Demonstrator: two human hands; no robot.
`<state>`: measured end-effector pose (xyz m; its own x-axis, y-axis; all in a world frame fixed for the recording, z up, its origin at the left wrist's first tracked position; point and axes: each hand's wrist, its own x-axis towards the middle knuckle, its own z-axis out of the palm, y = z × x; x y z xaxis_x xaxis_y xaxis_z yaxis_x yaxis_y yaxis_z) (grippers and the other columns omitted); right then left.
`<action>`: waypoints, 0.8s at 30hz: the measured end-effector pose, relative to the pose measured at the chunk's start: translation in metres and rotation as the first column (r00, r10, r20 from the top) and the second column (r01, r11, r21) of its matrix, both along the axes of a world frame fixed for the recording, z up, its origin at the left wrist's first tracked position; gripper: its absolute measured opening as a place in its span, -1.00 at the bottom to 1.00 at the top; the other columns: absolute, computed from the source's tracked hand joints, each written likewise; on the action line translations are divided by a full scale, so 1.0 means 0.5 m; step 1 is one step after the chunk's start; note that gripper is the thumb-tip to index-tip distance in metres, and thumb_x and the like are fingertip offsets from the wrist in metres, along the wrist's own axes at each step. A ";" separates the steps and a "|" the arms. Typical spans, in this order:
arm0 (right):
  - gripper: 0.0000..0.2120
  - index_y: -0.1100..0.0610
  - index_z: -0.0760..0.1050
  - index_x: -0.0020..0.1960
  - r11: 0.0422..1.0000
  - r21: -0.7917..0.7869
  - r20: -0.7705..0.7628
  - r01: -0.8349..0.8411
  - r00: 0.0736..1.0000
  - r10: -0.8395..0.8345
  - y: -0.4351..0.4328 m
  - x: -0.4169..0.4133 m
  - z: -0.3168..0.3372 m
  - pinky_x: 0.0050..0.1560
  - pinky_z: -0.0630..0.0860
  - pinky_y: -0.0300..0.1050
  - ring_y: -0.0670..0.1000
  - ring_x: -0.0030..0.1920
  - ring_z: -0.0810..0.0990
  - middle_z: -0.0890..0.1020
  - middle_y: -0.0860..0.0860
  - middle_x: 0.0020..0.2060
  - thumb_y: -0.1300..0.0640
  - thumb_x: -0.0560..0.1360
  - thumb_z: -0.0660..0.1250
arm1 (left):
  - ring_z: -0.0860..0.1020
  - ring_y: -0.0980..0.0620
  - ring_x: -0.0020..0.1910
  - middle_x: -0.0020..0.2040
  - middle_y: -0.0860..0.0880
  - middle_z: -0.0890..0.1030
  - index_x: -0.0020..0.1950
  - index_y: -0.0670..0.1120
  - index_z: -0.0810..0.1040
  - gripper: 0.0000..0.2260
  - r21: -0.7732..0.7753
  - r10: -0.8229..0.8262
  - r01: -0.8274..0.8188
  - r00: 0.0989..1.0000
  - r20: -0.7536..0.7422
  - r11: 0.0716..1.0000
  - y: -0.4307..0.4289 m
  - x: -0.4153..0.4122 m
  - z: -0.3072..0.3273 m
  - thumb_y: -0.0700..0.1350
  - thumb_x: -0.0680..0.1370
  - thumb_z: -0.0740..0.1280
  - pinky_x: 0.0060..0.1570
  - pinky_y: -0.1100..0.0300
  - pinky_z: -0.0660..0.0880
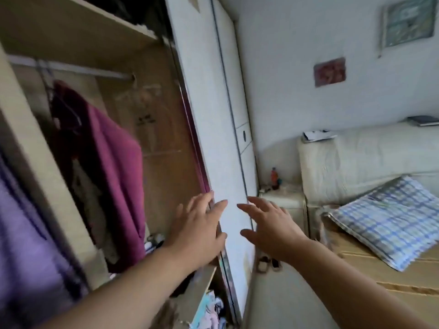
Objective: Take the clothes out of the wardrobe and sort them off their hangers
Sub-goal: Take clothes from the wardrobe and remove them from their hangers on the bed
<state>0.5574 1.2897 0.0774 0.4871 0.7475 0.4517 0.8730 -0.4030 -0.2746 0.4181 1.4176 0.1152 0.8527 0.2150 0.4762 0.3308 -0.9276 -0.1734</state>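
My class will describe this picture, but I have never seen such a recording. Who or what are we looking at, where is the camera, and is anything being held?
There is no machine here. A person wears a camera on the head, so you look forward and down along both bare arms. The left hand lies with straight fingers against the edge of the white wardrobe door. The right hand is spread open in front of that door; whether it touches is unclear. Neither hand holds anything. Inside the wardrobe, a magenta garment hangs under the rail, and a purple garment shows at the far left. To the right lies a checked pillow.
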 end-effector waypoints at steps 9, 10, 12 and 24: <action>-0.38 -0.20 0.17 0.45 0.944 0.183 0.175 -0.275 0.954 0.243 0.274 -0.119 0.229 0.36 0.27 0.03 0.03 0.43 0.26 0.25 -0.09 0.45 -0.11 0.44 0.29 | 0.06 -0.03 0.50 0.53 0.00 0.13 0.47 0.19 0.12 -0.37 0.217 0.320 -0.387 0.903 0.287 0.896 0.170 -0.164 0.240 0.24 0.44 0.23 0.41 -0.18 0.04; -0.40 -0.20 0.19 0.44 0.926 0.214 0.181 -0.310 0.945 0.274 0.298 -0.127 0.255 0.36 0.28 0.04 0.02 0.43 0.26 0.27 -0.09 0.44 -0.13 0.44 0.27 | 0.05 -0.04 0.51 0.53 0.00 0.13 0.47 0.19 0.13 -0.38 0.246 0.343 -0.429 0.881 0.325 0.869 0.179 -0.174 0.269 0.23 0.44 0.23 0.40 -0.20 0.04; -0.42 -0.20 0.21 0.43 0.899 0.256 0.189 -0.355 0.930 0.314 0.342 -0.139 0.303 0.36 0.29 0.05 0.01 0.42 0.28 0.30 -0.09 0.42 -0.15 0.44 0.27 | 0.08 -0.07 0.50 0.52 -0.03 0.18 0.44 0.18 0.23 -0.43 0.305 0.352 -0.493 0.839 0.416 0.815 0.190 -0.190 0.323 0.16 0.45 0.27 0.38 -0.23 0.08; -0.47 0.09 0.32 0.41 0.700 0.273 0.211 -0.660 0.751 0.626 0.634 -0.151 0.527 0.27 0.38 -0.07 0.13 0.28 0.43 0.46 0.13 0.30 -0.03 0.49 0.31 | -0.21 -0.03 0.53 0.57 -0.08 -0.13 0.55 -0.07 0.01 -0.29 0.320 0.442 -0.760 0.608 0.660 0.566 0.271 -0.218 0.531 -0.02 0.43 0.18 0.46 0.01 -0.09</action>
